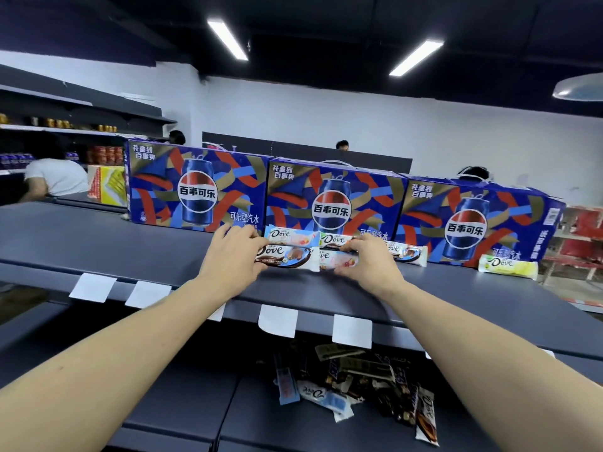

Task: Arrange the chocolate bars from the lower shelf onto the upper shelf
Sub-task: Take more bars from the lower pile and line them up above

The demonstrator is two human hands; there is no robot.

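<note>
On the upper shelf [98, 249] several Dove chocolate bars lie in front of the cola cartons. My left hand [233, 256] grips the left end of a brown Dove bar [287, 257]. My right hand [370, 261] pinches a white-and-pink Dove bar [336, 260] lying right of it. Behind them lie a white Dove bar [290, 234], a green-marked one [334, 239] and a brown-and-white one [408, 252]. A yellow Dove bar [507, 265] lies apart at the right. A heap of chocolate bars [359, 383] rests on the lower shelf [182, 402].
Three blue cola cartons [195, 187] stand in a row along the back of the upper shelf. White price tags [277, 319] hang from its front edge. People stand beyond the shelf, one in a white shirt [55, 177] at the left by other racks.
</note>
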